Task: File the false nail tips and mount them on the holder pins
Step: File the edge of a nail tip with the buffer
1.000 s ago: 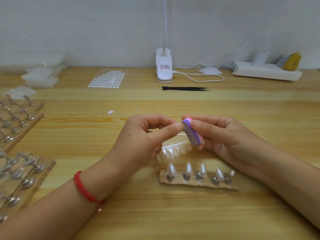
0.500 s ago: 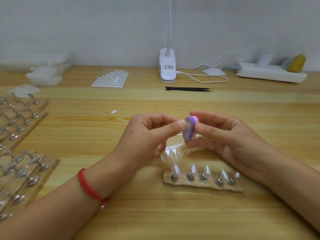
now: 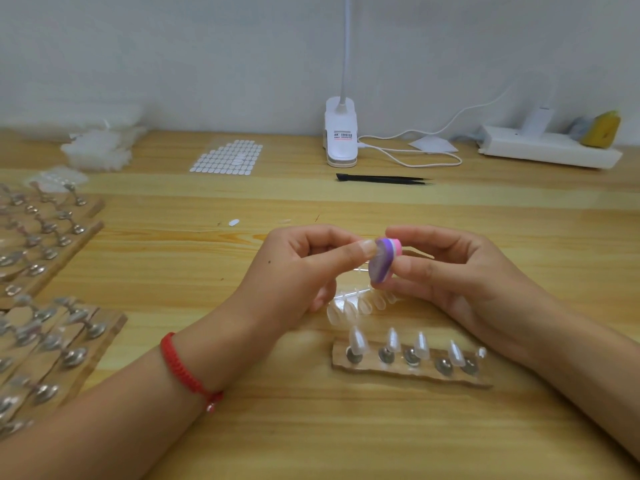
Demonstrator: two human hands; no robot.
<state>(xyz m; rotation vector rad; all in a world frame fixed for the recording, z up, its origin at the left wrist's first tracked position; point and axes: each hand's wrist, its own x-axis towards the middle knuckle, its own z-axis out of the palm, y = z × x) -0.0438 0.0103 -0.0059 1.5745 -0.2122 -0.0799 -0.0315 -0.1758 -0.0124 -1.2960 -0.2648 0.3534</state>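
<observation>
Above the holder (image 3: 388,371), the right hand (image 3: 457,278) grips the purple-pink file (image 3: 382,263), now turned more upright than a second ago. The left hand (image 3: 301,275) pinches a barely visible nail tip (image 3: 378,250) against its face. Mounted tips (image 3: 356,339) stand on the pins, unchanged.

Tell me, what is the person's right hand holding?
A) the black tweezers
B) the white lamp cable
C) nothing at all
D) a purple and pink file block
D: the right hand pinches the purple and pink file block, while the black tweezers lie untouched farther back.
</observation>
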